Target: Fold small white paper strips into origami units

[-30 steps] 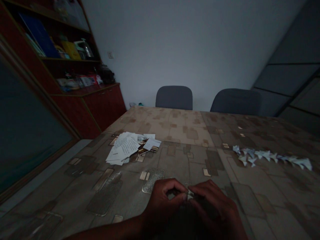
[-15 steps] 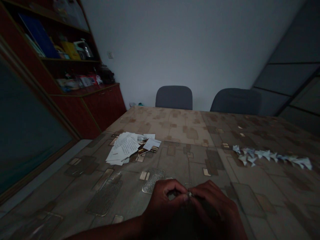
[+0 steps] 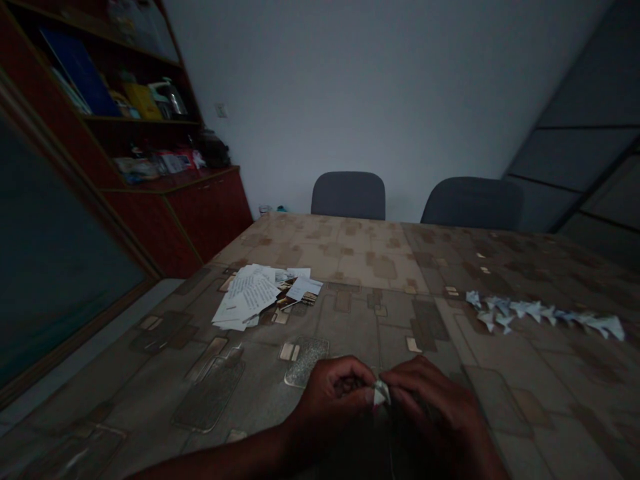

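Note:
Near the table's front edge, a small folded piece of paper (image 3: 381,393) is pinched between both hands. My left hand (image 3: 336,397) grips its left side with thumb and forefinger, the other fingers curled. On its right side the fingers of my right hand (image 3: 437,403) close on it. A fan of printed paper sheets (image 3: 247,297) lies on the table to the left, with small cards (image 3: 304,289) beside it. Several folded paper pieces (image 3: 530,311) with pointed ends form a row at the right.
The table (image 3: 350,250) has a patterned cover. Two grey chairs (image 3: 349,195) stand at its far side, against the wall. A red-brown cabinet (image 3: 207,210) with loaded shelves is at the left.
The small paper between my fingers now shows more of its pale surface. My fingers have shifted slightly around it. The sheets and the row of folded pieces have not moved.

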The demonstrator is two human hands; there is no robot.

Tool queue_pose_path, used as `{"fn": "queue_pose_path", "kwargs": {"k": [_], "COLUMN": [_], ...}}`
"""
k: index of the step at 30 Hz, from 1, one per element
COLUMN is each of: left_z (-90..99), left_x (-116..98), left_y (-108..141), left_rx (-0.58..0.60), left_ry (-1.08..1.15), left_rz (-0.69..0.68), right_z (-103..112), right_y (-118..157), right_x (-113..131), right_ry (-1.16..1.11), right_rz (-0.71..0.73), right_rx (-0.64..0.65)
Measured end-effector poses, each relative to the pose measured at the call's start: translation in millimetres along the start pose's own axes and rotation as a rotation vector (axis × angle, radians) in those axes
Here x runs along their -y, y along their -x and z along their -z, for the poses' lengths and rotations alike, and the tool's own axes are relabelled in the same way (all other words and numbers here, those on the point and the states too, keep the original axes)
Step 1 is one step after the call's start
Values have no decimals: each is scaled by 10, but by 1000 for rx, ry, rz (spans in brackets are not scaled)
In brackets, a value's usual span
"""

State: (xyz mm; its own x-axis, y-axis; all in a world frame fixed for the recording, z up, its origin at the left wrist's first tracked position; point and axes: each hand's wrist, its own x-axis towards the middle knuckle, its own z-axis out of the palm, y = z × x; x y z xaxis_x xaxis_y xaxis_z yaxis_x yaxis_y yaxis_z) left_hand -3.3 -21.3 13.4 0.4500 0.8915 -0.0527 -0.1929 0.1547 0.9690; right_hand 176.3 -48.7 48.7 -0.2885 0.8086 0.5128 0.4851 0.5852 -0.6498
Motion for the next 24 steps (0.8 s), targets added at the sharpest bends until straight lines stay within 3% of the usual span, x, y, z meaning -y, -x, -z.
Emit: {"fn": "queue_pose_path", "kwargs": {"k": [6, 14, 24], "left_z": [-2, -19, -46], "left_x": [-11, -17, -57], "left_y": [4, -28, -8], "left_rx": [-62, 26, -22], "left_ry": [-7, 177, 57], "left_rz": [5, 98, 101], "right_z": [-1, -13, -32], "right_y": [13, 30, 76], "right_x": [16, -42, -95], "right_ry": [-8, -32, 66], "right_rz": [6, 26, 78], "right_rx": [40, 57, 64]}}
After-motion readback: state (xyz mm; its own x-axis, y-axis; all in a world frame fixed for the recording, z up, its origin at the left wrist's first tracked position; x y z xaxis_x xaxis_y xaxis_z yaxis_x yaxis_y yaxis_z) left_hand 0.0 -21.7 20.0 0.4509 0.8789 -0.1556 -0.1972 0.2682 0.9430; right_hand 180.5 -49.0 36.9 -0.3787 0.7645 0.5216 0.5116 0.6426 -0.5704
